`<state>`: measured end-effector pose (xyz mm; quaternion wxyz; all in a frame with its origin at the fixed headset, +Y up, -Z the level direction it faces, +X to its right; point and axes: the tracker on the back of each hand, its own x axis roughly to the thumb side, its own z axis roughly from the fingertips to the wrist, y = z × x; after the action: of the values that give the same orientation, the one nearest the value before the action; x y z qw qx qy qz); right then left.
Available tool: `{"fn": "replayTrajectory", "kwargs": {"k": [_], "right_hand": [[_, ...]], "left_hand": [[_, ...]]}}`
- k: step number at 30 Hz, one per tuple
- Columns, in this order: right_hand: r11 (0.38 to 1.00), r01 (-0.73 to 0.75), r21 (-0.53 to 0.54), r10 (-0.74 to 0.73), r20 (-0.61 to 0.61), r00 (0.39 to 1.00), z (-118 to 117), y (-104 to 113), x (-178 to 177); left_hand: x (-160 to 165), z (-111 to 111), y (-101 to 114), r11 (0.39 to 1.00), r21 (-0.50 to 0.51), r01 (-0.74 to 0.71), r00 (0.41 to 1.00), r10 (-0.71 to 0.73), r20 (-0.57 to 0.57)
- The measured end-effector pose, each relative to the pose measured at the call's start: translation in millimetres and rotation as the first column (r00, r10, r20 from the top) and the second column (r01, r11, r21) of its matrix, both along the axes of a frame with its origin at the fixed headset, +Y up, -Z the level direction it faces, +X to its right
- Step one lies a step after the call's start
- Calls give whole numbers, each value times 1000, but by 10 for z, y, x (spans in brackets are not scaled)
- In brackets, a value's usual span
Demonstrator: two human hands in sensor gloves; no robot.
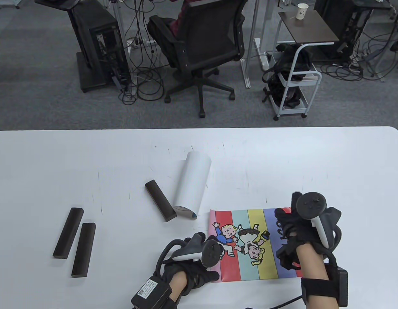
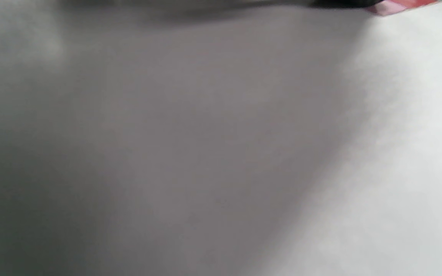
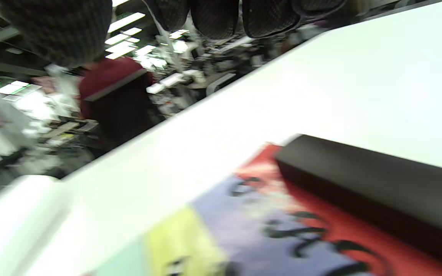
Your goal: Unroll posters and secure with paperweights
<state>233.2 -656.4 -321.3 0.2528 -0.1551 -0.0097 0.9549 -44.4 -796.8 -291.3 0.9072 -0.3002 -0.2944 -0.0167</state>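
The striped poster (image 1: 250, 244) lies unrolled and flat on the white worktop (image 1: 89, 161), near the front edge, right of centre. Its print shows cartoon figures on coloured vertical bands.

The left hand (image 1: 199, 257) rests on the poster's left edge, pressing it down; the tracker covers the fingers, so their exact pose cannot be determined. The left wrist view shows only blurred worktop and a red corner of the poster (image 2: 401, 5).

The right hand (image 1: 302, 231) is over the poster's right edge. In the right wrist view, its gloved fingertips (image 3: 213, 15) hang clear above the surface, grasping nothing. A dark paperweight (image 3: 370, 180) lies on the red band at that edge of the poster (image 3: 267, 230); it is hidden under the hand in the table view.

A second poster (image 1: 193, 185), rolled into a white tube, lies behind the flat one, near the middle of the worktop. One dark paperweight bar (image 1: 160, 201) lies just beside the tube on its left. Two more bars (image 1: 68, 237) (image 1: 84, 249) lie side by side, well apart to the left.
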Motion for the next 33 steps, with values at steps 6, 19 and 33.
{"fn": "replayTrajectory", "kwargs": {"k": [6, 19, 33], "right_hand": [[985, 132, 110, -96, -288, 953, 190, 47, -481], [983, 183, 25, -153, -444, 883, 257, -615, -856], [983, 182, 31, -147, -467, 872, 300, -602, -891]], "left_hand": [[0, -1, 1, 1000, 3, 0, 1000, 0, 0], [9, 5, 24, 997, 77, -8, 1000, 6, 24], [-923, -94, 1406, 935, 354, -14, 989, 66, -135]]}}
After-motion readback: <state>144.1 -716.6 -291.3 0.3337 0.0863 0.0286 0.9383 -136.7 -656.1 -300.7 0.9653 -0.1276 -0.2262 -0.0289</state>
